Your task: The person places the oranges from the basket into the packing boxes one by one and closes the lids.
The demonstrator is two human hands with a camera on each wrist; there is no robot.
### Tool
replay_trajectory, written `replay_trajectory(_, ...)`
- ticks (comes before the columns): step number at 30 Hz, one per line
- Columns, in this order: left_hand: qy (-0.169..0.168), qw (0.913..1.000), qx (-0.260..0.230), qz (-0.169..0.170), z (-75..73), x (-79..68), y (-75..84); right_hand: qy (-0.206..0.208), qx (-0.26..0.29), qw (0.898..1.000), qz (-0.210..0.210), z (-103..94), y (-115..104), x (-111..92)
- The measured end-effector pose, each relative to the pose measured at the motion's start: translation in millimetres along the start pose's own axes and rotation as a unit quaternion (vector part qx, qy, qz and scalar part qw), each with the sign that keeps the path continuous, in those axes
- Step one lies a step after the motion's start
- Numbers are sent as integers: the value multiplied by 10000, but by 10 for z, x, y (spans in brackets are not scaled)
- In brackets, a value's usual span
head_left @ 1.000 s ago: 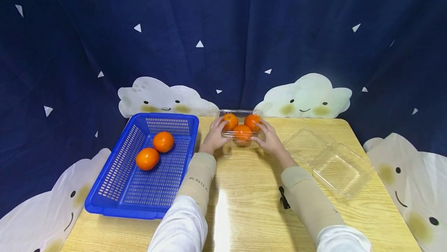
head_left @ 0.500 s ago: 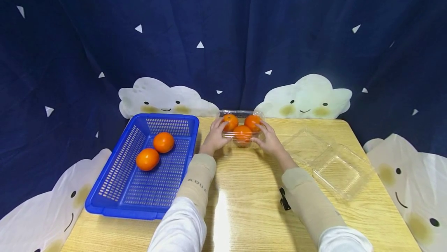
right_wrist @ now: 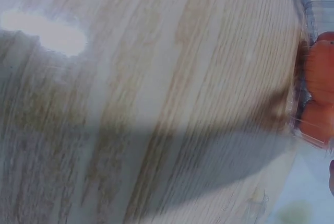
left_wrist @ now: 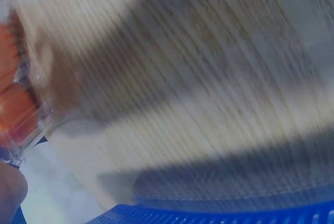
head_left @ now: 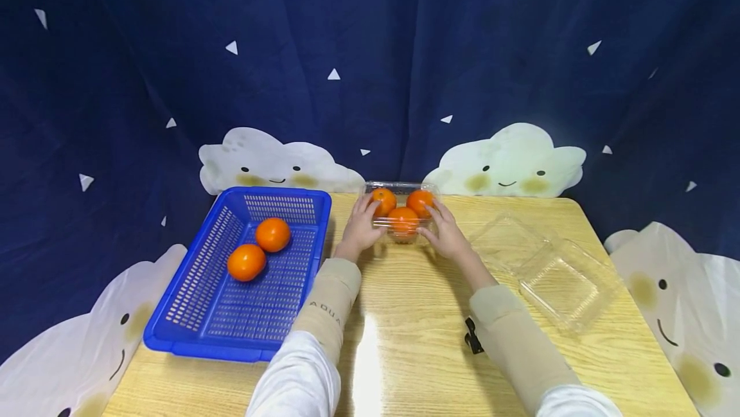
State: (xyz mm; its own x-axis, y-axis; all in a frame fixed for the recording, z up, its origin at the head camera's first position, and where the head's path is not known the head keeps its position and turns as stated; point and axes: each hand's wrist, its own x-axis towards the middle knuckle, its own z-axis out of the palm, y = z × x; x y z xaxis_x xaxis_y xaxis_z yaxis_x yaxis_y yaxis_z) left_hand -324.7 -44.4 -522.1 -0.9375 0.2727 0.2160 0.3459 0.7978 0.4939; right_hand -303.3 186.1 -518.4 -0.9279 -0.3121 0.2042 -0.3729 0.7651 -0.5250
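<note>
At the table's far edge, a clear plastic fruit box (head_left: 428,189) holds three oranges, two behind and one orange (head_left: 403,220) in front. My left hand (head_left: 361,224) grips its left side, fingers beside the rear-left orange (head_left: 383,201) and thumb at the front. On the other side my right hand (head_left: 446,232) grips the box, its fingers by the rear-right orange (head_left: 420,202). Both wrist views catch only part of the box with oranges (left_wrist: 16,114) at the frame's edge, and little of the hands.
Left of my arm stands a blue plastic basket (head_left: 254,333) with two oranges (head_left: 246,263) in it. An open clear plastic clamshell (head_left: 557,282) lies on the table at the right. A small black object (head_left: 473,337) lies beside my right forearm. A dark blue curtain (head_left: 370,51) hangs behind.
The hands keep their hold on the box, and the oranges stay where they were. The whole head view has shifted very slightly.
</note>
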Motion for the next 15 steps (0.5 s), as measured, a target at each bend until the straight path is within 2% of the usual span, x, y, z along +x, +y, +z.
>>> replay_trajectory(5, 319, 9992, 252, -34, 65, -39, 48, 219, -145, 9996, -114, -4, 8, -68)
replay_trajectory(9, 748, 9969, 250, 73, 112, -80, 119, 501, -267, 9982, -172, -21, 32, -157)
replay_trajectory(12, 1109, 9930, 260, 326, 151, -101, 193, 750, -338, 9965, -142, -44, 55, -242)
replay_trajectory(15, 1516, 9854, 324, 699, 200, -125, 278, 1038, -439, 9935, -149, -68, 85, -335)
